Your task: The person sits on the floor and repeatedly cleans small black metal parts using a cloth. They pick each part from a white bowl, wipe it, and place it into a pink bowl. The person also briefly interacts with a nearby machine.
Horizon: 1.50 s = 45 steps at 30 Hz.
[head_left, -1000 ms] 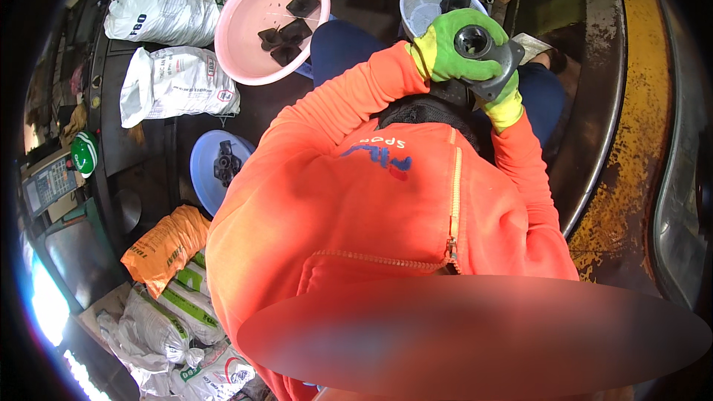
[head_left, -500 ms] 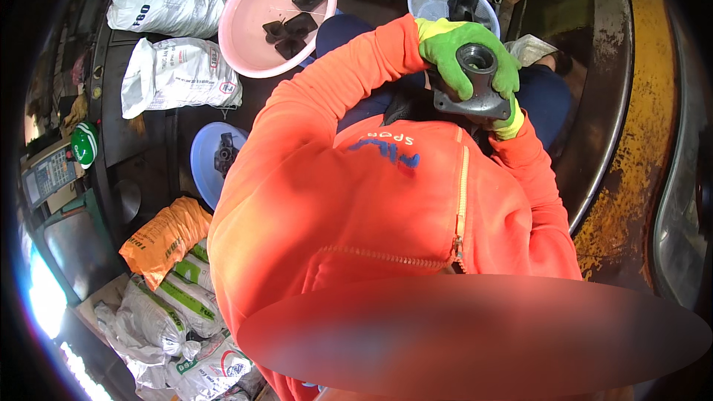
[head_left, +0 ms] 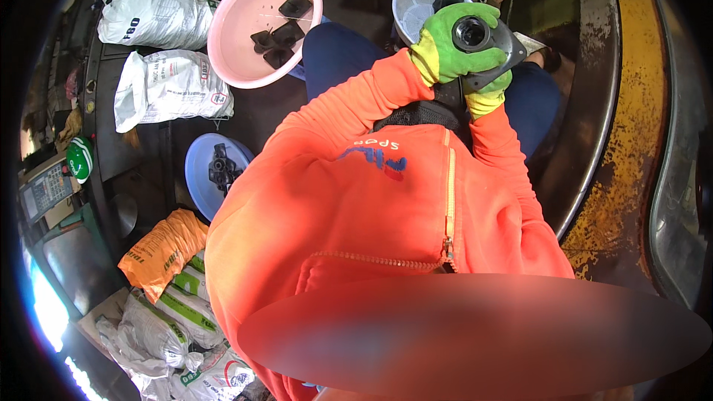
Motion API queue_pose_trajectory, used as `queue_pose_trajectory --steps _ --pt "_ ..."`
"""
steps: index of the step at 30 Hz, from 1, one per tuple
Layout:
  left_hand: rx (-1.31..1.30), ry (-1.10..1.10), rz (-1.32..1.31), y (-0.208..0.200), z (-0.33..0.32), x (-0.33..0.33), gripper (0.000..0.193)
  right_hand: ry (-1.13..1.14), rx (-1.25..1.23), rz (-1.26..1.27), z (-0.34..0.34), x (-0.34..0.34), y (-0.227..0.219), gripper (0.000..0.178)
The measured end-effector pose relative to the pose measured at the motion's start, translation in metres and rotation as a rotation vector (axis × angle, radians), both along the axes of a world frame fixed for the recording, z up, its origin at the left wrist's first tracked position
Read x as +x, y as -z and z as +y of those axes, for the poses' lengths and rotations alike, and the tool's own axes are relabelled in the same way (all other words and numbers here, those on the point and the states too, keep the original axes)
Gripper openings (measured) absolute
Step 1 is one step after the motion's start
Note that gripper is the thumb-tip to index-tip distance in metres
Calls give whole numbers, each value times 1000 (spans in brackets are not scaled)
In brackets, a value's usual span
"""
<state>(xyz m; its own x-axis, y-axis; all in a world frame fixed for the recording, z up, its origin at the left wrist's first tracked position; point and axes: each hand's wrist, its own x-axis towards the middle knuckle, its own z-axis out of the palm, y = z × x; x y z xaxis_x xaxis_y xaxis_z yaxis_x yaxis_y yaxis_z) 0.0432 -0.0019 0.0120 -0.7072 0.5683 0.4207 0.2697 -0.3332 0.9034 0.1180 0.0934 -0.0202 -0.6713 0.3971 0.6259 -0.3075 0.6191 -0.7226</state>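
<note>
Both my hands wear green gloves with yellow cuffs. A black flanged fitting (head_left: 510,48) with a round, ring-like neck and a flat plate with corner holes is between them, above my lap. My left hand (head_left: 448,44) is closed round the neck, its fingers curled about the ring. Lower down, my right hand (head_left: 489,91) grips the plate from below; its fingers are partly hidden behind the part. Just beyond my hands stands a light blue perforated basin (head_left: 405,11), with a dark piece (head_left: 447,2) partly visible in it.
A pink basin (head_left: 217,44) with several black parts stands at far left. Nearer is a blue basin (head_left: 194,182) with black fittings. White sacks (head_left: 160,11) and an orange sack (head_left: 163,252) lie along the left. A worn yellow metal edge (head_left: 624,171) runs down the right.
The fitting has moved slightly away from my body and turned, so its plate now points right. My left hand has shifted round the neck; my right hand has dropped beneath the plate.
</note>
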Motion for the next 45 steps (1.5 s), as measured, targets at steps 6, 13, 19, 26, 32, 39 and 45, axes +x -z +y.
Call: queue_pose_trajectory --steps 6,13,19,26,32,39,45 --pt "-149 269 108 -25 -18 -14 41 -218 59 -110 6 3 -31 40" --pt "-94 499 124 -34 -25 -23 41 -531 -121 -325 10 20 -47 33" --pt "-127 668 72 -37 -25 -33 40 -538 -116 -396 10 28 -53 42" --pt "-108 853 -37 -27 -22 -37 43 -670 -622 -402 6 31 -40 49" --pt "-55 1042 94 -30 -14 -52 52 -677 -717 -387 -10 24 -40 45" --pt "-167 421 245 -41 -11 -41 67 -319 -61 -100 12 3 -48 43" --pt "31 152 129 -24 -11 0 45 -118 44 -114 3 5 -21 30"
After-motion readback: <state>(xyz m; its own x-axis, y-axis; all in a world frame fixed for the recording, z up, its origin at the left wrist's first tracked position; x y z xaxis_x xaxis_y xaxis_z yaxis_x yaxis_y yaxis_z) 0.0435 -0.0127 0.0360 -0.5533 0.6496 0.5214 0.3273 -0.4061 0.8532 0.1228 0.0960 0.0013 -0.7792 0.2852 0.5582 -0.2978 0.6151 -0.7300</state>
